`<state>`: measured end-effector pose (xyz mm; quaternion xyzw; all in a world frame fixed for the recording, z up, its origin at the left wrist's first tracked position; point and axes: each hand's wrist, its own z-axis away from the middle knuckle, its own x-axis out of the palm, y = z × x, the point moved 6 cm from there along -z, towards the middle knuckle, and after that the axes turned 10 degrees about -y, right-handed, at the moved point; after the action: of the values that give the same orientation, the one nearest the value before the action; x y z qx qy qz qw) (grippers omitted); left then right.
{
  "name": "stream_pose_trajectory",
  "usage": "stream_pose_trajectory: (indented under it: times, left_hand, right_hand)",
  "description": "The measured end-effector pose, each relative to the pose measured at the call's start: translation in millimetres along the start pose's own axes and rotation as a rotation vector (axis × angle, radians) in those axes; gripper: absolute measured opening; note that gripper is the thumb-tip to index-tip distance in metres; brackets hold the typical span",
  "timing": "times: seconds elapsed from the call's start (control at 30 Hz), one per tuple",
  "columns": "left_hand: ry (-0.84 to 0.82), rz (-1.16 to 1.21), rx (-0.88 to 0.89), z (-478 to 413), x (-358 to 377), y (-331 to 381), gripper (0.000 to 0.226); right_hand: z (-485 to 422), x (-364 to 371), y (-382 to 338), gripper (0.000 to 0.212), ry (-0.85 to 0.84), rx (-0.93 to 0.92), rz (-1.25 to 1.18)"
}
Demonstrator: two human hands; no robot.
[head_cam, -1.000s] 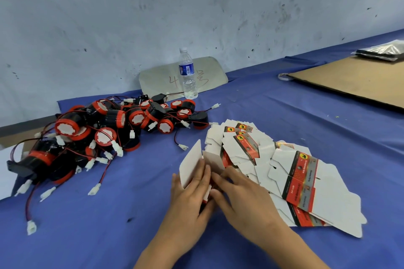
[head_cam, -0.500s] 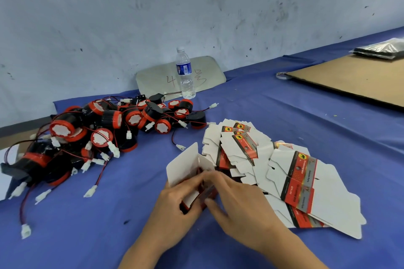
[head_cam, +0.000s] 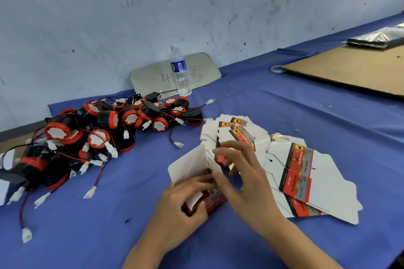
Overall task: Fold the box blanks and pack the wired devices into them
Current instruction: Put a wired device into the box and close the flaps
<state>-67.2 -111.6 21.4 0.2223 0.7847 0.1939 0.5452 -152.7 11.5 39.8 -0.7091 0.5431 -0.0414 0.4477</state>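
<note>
Presently we hold one blank, half-folded, on the bench: left hand grips its base, right hand spread over the flaps. Light, stiff card; creases easily, so pinch along scored edges.

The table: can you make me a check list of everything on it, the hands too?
Surface: blue cloth covers the table.
Job's things: half-folded box; flat blanks fanned on its right; wired devices piled on its left.
Clutter: water bottle, cardboard sheet, tape roll, black packet.
Grippers: left hand grips the box; right hand, fingers spread, touches it.
Cables: red and black leads, white plugs.
Surroundings: scuffed wall.
</note>
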Motion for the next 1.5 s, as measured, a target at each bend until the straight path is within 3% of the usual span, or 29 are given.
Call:
stream_pose_trajectory:
  times: [0.13, 0.27, 0.43, 0.6, 0.77, 0.9, 0.97, 1.03, 1.13, 1.27, 1.4, 1.5]
  left_hand:
    - [-0.049, 0.078, -0.024, 2, 10, 2, 0.051]
    - [-0.052, 0.225, -0.114, 4, 13, -9, 0.061]
    - [-0.048, 0.204, -0.069, 2, 15, -9, 0.083]
    - [-0.151, 0.043, -0.090, -1, 16, -11, 0.064]
    - [-0.135, 0.121, -0.175, -3, 11, -15, 0.038]
    - [-0.156, 0.346, -0.166, -3, 9, -7, 0.047]
    - [-0.195, 0.436, -0.139, -2, 10, 3, 0.053]
    - [-0.207, 0.374, -0.116, -3, 12, 7, 0.060]
    - [-0.151, 0.251, -0.129, -3, 10, 6, 0.072]
    - [-0.047, 0.201, -0.156, -2, 6, -1, 0.064]
    - [0.023, 0.294, -0.227, 3, 7, -10, 0.056]
    - [0.200, 0.428, -0.300, 8, 6, -13, 0.039]
  right_hand:
    - [1, 10, 15, 0.042, -0.167, 0.190, -0.234]
    - [1, 8, 11, 0.031, -0.167, 0.108, -0.161]
    - [3, 16, 15, 0.041, -0.294, 0.183, -0.116]
    - [3, 19, 13, 0.030, -0.383, 0.176, -0.082]
    - [1, 8, 2, 0.035, -0.208, 0.092, -0.089]
    - [-1, -1, -6, 0.048, -0.122, 0.007, -0.225]
    - [-5, 4, -4, 0.037, -0.210, 0.118, -0.460]
    - [-6, 5, -4, 0.030, -0.214, 0.162, -0.562]
    - [-7, 7, -4, 0.027, -0.195, 0.165, -0.555]
    - [-6, 10, -5, 0.027, -0.242, 0.152, -0.441]
    - [-7, 10, -10, 0.027, -0.311, 0.106, -0.296]
    - [-5, 11, -3, 0.035, -0.265, 0.140, -0.223]
